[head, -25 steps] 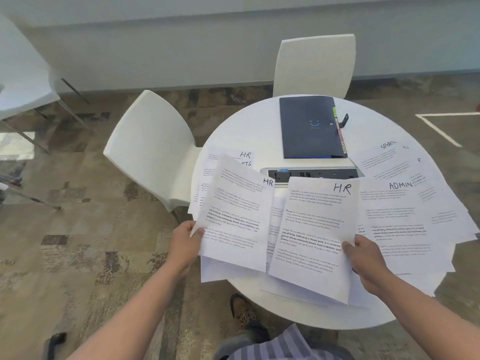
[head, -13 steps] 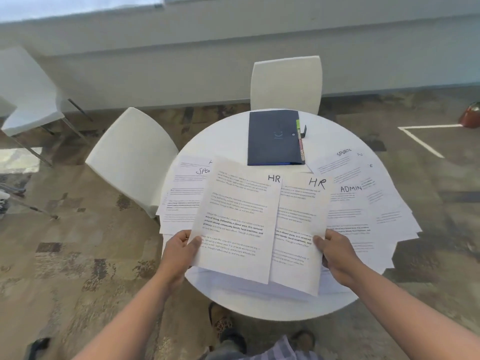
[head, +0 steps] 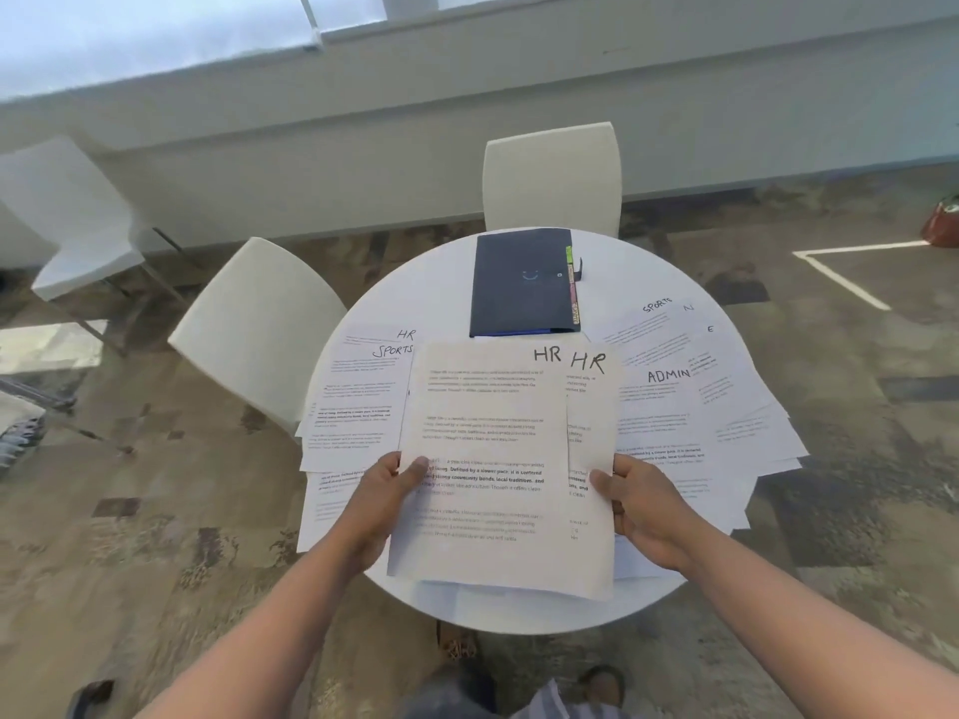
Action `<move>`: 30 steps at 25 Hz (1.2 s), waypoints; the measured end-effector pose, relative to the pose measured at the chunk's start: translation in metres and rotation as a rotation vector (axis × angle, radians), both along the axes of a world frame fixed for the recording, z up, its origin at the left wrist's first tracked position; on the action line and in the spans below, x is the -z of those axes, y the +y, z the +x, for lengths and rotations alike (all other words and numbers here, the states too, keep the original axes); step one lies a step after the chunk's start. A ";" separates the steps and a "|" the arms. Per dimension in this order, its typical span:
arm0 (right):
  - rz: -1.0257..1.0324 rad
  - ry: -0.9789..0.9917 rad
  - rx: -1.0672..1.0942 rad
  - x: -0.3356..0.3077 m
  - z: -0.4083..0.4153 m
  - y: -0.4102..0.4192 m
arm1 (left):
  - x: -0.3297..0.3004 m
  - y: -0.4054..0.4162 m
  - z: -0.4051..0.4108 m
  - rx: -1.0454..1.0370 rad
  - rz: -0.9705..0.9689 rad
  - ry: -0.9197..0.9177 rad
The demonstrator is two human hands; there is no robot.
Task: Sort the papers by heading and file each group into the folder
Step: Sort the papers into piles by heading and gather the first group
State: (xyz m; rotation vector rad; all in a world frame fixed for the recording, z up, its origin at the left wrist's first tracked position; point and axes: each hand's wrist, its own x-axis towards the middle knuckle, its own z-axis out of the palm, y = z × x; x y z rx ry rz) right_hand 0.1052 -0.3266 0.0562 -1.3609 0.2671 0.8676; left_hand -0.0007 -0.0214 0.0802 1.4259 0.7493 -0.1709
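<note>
I hold two printed sheets headed HR above the round white table. My left hand grips the left edge of the front HR sheet. Behind it, the second HR sheet shows only its right strip, gripped at that edge by my right hand. The dark blue folder lies closed at the table's far side, coloured tabs along its right edge. A SPORTS sheet over another HR sheet lies on the left. ADMIN and SPORTS sheets fan out on the right.
One white chair stands behind the table, another at its left. A third chair is further left. A red object sits on the patterned floor at far right. My feet show below the table's near edge.
The two HR sheets were held apart side by side. My hands have come together, and the left sheet now overlaps most of the right one. The view has tilted up.
</note>
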 end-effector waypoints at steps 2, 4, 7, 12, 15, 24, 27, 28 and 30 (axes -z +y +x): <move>0.029 0.000 -0.046 -0.002 -0.002 -0.003 | -0.002 -0.004 0.006 -0.021 -0.071 -0.008; 0.043 0.002 -0.084 -0.003 -0.005 -0.004 | -0.001 -0.011 0.007 -0.010 -0.061 -0.009; 0.062 0.006 -0.141 -0.007 -0.007 -0.004 | 0.003 -0.023 0.007 -0.007 -0.059 -0.008; 0.091 -0.010 -0.245 -0.010 -0.007 -0.008 | 0.004 -0.036 0.008 -0.028 -0.108 0.007; 0.098 -0.014 -0.205 -0.015 -0.005 -0.006 | 0.000 -0.042 0.010 -0.062 -0.165 0.014; -0.011 -0.287 -0.096 -0.017 -0.001 0.000 | 0.007 -0.048 0.023 -0.081 -0.049 -0.087; -0.098 -0.393 -0.117 -0.020 0.000 0.001 | 0.006 -0.046 0.031 -0.104 0.083 -0.159; -0.121 -0.411 -0.119 -0.019 0.001 0.002 | 0.004 -0.046 0.033 -0.111 0.103 -0.164; -0.166 -0.418 -0.131 -0.015 0.002 0.004 | 0.005 -0.046 0.035 -0.099 0.148 -0.145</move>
